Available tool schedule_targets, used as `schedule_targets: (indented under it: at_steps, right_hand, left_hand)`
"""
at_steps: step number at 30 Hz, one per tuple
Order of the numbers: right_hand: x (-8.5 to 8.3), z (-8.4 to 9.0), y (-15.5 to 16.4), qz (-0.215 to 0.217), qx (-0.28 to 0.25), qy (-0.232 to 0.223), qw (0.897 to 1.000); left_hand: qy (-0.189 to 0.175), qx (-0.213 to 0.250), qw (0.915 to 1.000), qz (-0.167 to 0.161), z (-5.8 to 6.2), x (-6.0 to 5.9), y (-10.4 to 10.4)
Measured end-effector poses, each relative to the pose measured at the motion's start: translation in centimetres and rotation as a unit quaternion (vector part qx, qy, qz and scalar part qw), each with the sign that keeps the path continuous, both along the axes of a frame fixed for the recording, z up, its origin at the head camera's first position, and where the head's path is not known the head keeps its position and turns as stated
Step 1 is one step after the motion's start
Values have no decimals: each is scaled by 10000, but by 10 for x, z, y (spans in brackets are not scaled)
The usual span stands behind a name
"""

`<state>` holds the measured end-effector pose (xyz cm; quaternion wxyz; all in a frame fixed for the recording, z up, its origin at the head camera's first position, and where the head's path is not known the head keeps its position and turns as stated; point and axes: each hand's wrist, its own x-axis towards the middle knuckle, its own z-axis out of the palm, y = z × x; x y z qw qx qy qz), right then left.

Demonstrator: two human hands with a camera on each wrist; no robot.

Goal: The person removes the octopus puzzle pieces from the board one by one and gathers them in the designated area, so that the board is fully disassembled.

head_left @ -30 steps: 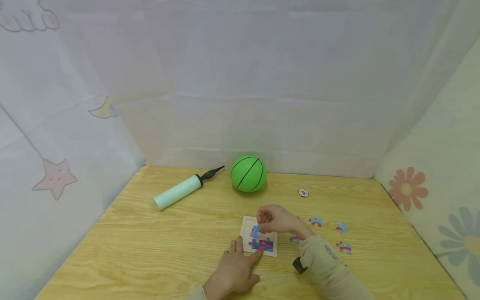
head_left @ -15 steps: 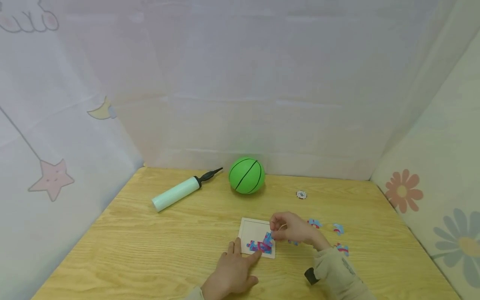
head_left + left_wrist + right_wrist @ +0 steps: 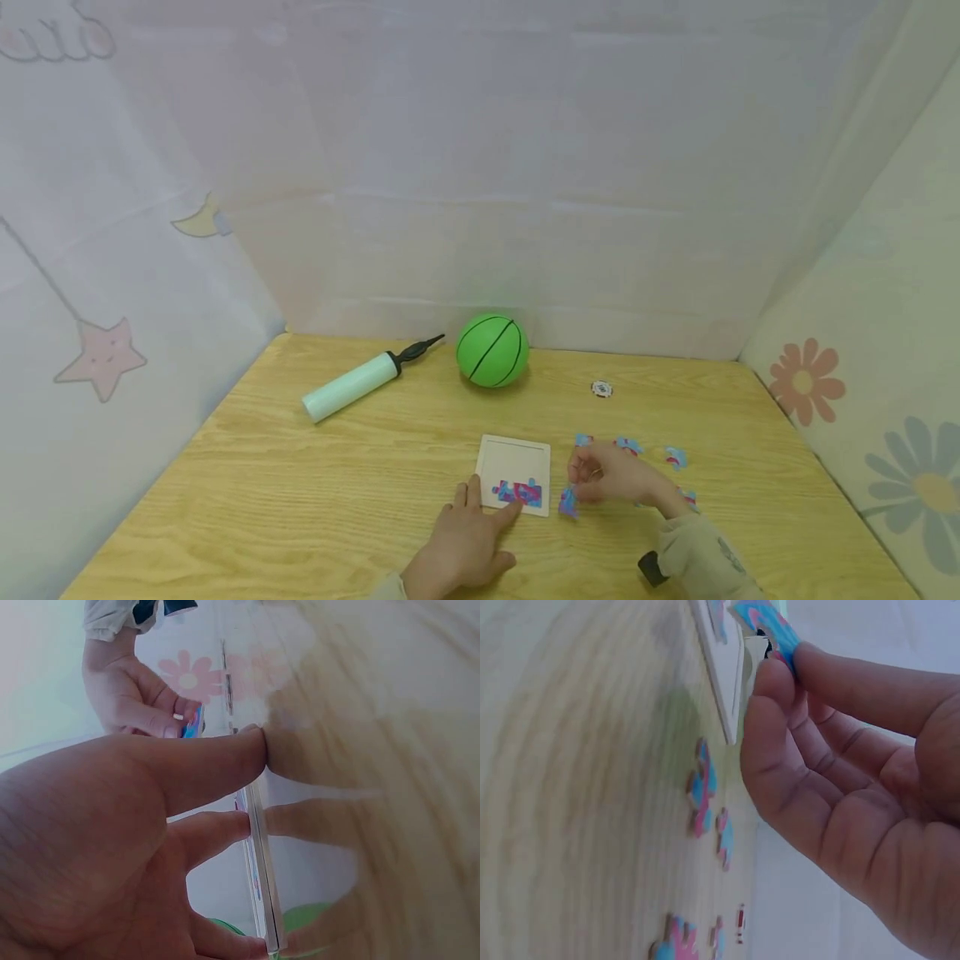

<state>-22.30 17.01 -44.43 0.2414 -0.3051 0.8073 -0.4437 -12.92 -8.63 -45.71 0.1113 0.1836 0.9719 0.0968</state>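
Wooden table (image 3: 315, 500), right hand (image 3: 611, 477) grip pinching puzzle piece (image 3: 567, 502) beside tray (image 3: 513, 454) edge, left hand (image 3: 461, 546) spread, fingertips on tray.

Pump (image 3: 358, 381) left of ball (image 3: 492, 350), puzzle tray (image 3: 514, 475) before it, loose pieces (image 3: 632, 446) seemingly right

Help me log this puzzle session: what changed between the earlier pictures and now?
The right hand moved off the puzzle tray to the table at its right edge, pinching a puzzle piece it carried away from the tray. The left hand kept resting at the tray's near edge. The assembled pieces, loose pieces, green ball and pump stayed put.
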Motion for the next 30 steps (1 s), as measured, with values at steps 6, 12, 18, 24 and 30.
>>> schedule_targets:
  at_steps: [6, 12, 18, 24, 30]
  right_hand:
    - [4, -6, 13, 47, 174, -15, 9998]
    - [9, -11, 25, -144, 366, -158, 9991]
    - [11, -13, 27, -287, 409, -63, 9987]
    - [10, -13, 25, -524, 518, 34, 9973]
    - [10, -15, 21, -465, 571, 243, 9970]
  left_hand:
    - [74, -11, 10000, -18, -1, 0, -1]
    - [211, -21, 9997, -85, -3, -1, -2]
    - [206, 75, 9997, -87, -4, -1, -2]
    - [95, 383, 9992, -67, -3, -1, -2]
    - [16, 416, 9991, -54, -2, -2, -2]
